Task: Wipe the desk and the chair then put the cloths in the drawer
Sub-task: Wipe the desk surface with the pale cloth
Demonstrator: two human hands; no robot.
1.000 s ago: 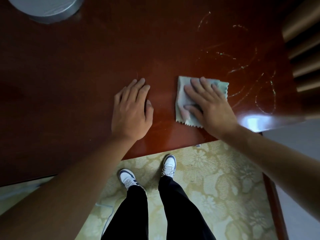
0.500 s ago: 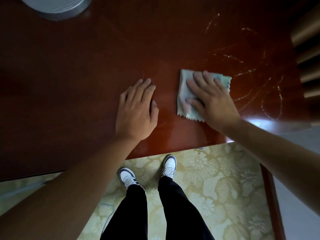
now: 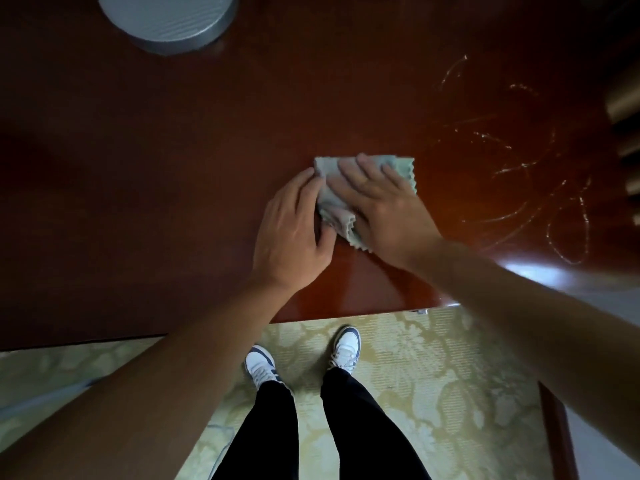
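Cloth (image 3: 363,188) is bunched on the desk (image 3: 173,168) between both hands. It is pressed flat by the right hand (image 3: 384,206), fingers straight, and its left edge is pinched by the left hand (image 3: 294,230). Curved streaks (image 3: 519,188) are seen to the right.

Most of the cloth (image 3: 332,199) sits buried under the right hand (image 3: 384,209), its left edge tucked beneath the left hand (image 3: 294,230). Up top, the grey round object (image 3: 166,19) is sliced by the frame edge; the slatted thing (image 3: 627,105) at right stays blurry and unreadable.
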